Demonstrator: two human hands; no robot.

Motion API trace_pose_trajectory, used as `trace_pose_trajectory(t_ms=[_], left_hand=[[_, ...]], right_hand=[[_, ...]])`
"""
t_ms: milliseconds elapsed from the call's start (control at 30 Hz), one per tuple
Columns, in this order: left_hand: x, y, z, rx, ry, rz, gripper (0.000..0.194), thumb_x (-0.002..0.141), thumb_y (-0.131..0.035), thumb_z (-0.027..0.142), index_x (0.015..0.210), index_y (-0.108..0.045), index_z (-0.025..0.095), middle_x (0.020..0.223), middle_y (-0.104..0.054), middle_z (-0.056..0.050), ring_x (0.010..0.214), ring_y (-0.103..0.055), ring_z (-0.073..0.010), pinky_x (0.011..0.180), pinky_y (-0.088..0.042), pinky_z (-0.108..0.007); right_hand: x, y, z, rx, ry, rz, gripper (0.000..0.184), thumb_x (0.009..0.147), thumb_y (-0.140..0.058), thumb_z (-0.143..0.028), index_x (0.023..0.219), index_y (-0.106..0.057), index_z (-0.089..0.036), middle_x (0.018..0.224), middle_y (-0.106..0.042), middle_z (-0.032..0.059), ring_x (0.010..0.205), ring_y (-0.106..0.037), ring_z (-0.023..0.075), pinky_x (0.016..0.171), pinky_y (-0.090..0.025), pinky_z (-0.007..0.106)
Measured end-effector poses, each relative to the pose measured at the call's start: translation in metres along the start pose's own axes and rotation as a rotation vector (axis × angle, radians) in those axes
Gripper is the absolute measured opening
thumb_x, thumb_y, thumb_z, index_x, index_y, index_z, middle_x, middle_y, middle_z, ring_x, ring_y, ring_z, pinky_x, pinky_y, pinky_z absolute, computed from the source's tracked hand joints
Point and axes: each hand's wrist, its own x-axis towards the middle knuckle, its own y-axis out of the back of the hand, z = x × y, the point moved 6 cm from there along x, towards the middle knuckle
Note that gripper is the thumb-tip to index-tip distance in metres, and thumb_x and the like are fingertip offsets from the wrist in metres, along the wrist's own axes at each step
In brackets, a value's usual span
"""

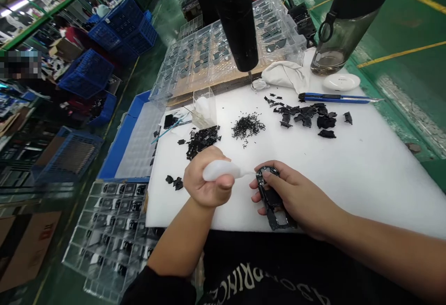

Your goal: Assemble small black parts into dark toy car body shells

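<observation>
While my L hand (205, 182) is clamped round a white squeeze bottle (220, 171), my R hand (291, 186) grips a blk housing (272, 199) at the near edge of the white worktop (365, 170). Bottle's tip is at the housing's far end; can't tell if touching. My 2 hands are apart, w/ tiny blk pcs (245, 125) beyond.

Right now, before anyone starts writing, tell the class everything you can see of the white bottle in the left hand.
The white bottle looks like smooth, slightly translucent plastic, its rounded body tapering to a thin nozzle. The left hand grips it above the white work surface, nozzle aimed at the upper end of the black part in the right hand. Tip contact and contents cannot be told.
</observation>
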Motion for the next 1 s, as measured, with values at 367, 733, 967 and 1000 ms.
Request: trace_pose_trajectory(t_ms=[367,733,967,1000], left_hand=[[-0.002,-0.015,0.002,-0.047,0.001,-0.187,0.023,0.086,-0.068,0.036,0.086,-0.064,0.014,0.065,-0.062,0.0,0.059,-0.052,-0.009,0.054,-0.043,-0.023],[-0.004,-0.016,0.0,-0.043,0.039,-0.195,0.021,0.086,-0.068,0.036,0.083,-0.064,0.015,0.067,-0.062,0.0,0.06,-0.053,-0.0092,0.053,-0.044,-0.023],[-0.003,-0.016,0.0,-0.042,0.028,-0.192,0.023,0.086,-0.068,0.037,0.084,-0.064,0.014,0.066,-0.061,0.0,0.059,-0.052,-0.0084,0.052,-0.043,-0.022],[-0.003,-0.016,0.0,-0.042,0.028,-0.191,0.023,0.085,-0.068,0.036,0.084,-0.064,0.014,0.066,-0.061,0.0,0.059,-0.052,-0.0084,0.052,-0.042,-0.022]], right_hand=[[-0.001,0.006,0.0,-0.028,-0.025,0.058,0.021,0.097,-0.05,-0.044,0.103,-0.056,-0.025,0.093,-0.071,0.0042,0.067,-0.069,0.0195,0.06,-0.055,0.031],[0.0,0.005,0.0,-0.02,0.014,0.05,0.021,0.097,-0.05,-0.044,0.103,-0.056,-0.025,0.097,-0.07,0.0043,0.076,-0.069,0.0212,0.063,-0.058,0.032],[0.0,0.008,0.003,-0.035,-0.019,0.052,0.023,0.097,-0.05,-0.046,0.104,-0.056,-0.026,0.092,-0.071,0.0035,0.069,-0.069,0.0207,0.062,-0.057,0.033],[0.0,0.008,0.003,-0.033,-0.014,0.049,0.023,0.097,-0.049,-0.046,0.105,-0.056,-0.026,0.093,-0.071,0.0034,0.07,-0.069,0.021,0.062,-0.057,0.033]])
